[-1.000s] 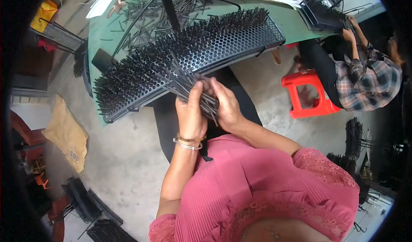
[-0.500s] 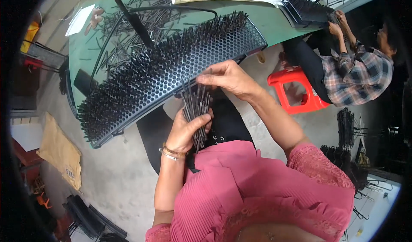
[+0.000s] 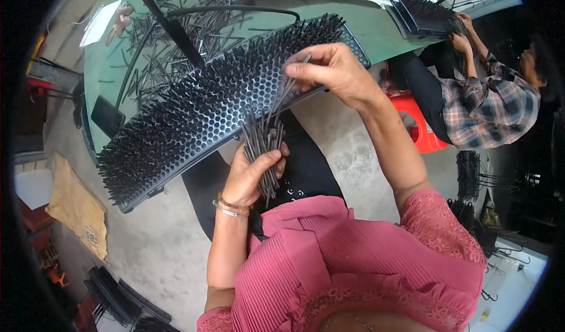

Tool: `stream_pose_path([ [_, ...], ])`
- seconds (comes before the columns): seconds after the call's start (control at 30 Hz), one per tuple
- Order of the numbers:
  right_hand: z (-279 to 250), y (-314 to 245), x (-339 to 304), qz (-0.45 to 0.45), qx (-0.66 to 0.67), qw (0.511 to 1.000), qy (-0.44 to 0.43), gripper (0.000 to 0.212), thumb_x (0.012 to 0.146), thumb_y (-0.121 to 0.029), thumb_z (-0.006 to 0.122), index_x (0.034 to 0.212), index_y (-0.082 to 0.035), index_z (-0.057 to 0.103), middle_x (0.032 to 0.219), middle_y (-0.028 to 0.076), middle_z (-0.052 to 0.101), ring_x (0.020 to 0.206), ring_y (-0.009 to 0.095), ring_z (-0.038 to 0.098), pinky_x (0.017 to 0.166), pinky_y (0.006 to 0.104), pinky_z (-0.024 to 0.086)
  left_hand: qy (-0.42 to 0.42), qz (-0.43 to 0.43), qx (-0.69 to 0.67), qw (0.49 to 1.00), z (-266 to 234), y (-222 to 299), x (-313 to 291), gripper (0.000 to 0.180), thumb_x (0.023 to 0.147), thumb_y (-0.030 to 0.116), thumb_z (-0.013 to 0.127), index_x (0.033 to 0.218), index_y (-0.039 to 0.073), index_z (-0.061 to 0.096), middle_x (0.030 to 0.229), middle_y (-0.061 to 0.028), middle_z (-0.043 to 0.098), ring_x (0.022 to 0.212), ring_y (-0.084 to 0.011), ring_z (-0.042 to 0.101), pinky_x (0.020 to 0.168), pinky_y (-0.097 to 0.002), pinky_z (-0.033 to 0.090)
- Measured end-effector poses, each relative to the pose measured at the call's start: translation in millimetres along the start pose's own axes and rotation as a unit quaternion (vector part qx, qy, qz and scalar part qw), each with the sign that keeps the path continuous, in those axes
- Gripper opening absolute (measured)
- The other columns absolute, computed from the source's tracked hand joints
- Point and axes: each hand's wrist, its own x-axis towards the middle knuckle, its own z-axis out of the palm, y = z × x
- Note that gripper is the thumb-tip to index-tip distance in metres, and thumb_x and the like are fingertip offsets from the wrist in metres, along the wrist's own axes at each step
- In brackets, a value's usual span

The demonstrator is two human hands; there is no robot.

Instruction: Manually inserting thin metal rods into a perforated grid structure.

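Observation:
My left hand point(image 3: 252, 176) is closed around a bundle of thin dark strips point(image 3: 257, 138), held upright above my lap. Higher and to the right, my right hand point(image 3: 341, 76) pinches a thin dark strip point(image 3: 283, 95) between thumb and fingers; whether it is more than one I cannot tell. Behind both hands slants a long black perforated panel point(image 3: 235, 120) with rows of round holes. Short dark pieces point(image 3: 170, 111) stand up densely from its far and left parts, while bare holes show along the near side.
A green tabletop point(image 3: 323, 17) carries a heap of loose dark strips point(image 3: 159, 67) and a black stand pole point(image 3: 170, 29). To the right, a person in a plaid shirt point(image 3: 488, 108) handles another black panel point(image 3: 418, 17), near a red stool point(image 3: 421, 126). Brown paper point(image 3: 76, 205) lies at left.
My right hand has moved up and right from the bundle, with a strip between its fingers. My left hand keeps the bundle almost in place.

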Motion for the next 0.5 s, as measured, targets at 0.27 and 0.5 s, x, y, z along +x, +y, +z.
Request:
stream_pose_path([
  [0.27, -13.3, -17.5, 19.8, -0.112, -0.06, 0.989, 0.071, 0.026, 0.079, -0.017, 0.071, 0.094, 0.004, 0.067, 0.075, 0.007, 0.066, 0.066, 0.01, 0.06, 0.063, 0.0228, 0.048, 0.021, -0.016, -0.015, 1.0, -4.9, -10.4, -7.2, 0.027, 0.081, 0.007, 0.066, 0.105, 0.0, 0.054, 0.086, -0.0068, 0.061, 0.066, -0.0127, 0.056, 0.055, -0.0247, 0.047],
  [0.5, -8.4, -14.6, 27.0, -0.16, -0.109, 0.978, 0.082, 0.024, 0.081, -0.015, 0.07, 0.096, 0.003, 0.067, 0.076, 0.005, 0.066, 0.068, 0.008, 0.059, 0.063, 0.0212, 0.047, 0.027, -0.008, -0.018, 0.999, -4.9, -12.4, -7.9, 0.028, 0.08, 0.006, 0.068, 0.104, 0.0, 0.055, 0.084, -0.0063, 0.061, 0.065, -0.0122, 0.056, 0.055, -0.0248, 0.047],
])
